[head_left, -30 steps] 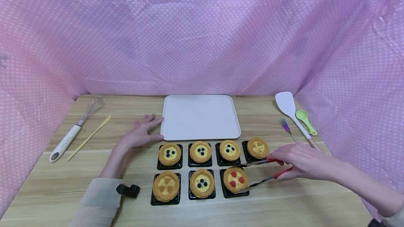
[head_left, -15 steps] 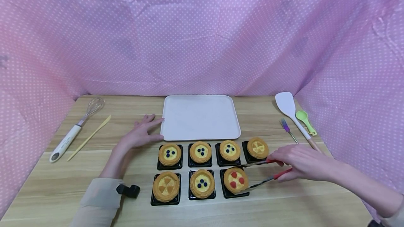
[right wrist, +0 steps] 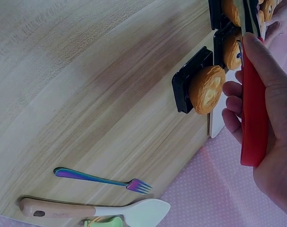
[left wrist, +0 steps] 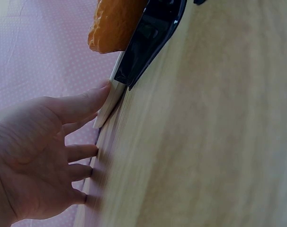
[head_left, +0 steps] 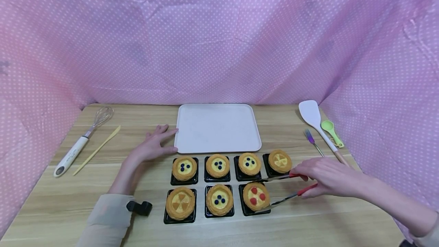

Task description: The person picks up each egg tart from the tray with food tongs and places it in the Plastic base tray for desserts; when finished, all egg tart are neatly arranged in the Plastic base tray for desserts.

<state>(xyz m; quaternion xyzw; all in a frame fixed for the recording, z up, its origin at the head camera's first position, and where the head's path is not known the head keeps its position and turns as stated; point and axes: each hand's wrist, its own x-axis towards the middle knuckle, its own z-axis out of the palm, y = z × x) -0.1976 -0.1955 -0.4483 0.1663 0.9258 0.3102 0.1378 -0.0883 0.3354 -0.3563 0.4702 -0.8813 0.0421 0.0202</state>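
My right hand (head_left: 324, 176) grips red-handled tongs (right wrist: 255, 113). The tongs' two arms spread around a tart with red berry pieces (head_left: 256, 196), one on its far side and one on its near side. That tart sits in a black square tray (head_left: 247, 210) at the right end of the front row. My left hand (head_left: 154, 144) has its fingers spread, thumb and a fingertip touching the left edge of the white rectangular tray (head_left: 219, 128). In the left wrist view, the thumb (left wrist: 89, 101) lies against the tray's rim.
Several other tarts in black trays stand in two rows, such as a blueberry tart (head_left: 219, 200) and an orange-topped tart (head_left: 180, 203). At left lie a whisk (head_left: 77, 149) and a yellow stick-like knife (head_left: 99, 148). A spatula (head_left: 311, 114), fork (head_left: 310, 137) and green spoon (head_left: 329, 127) lie right.
Between a second ago and now almost nothing shifts. Both hands keep their places, and the tongs stay around the red-topped tart, which has barely moved in its tray.
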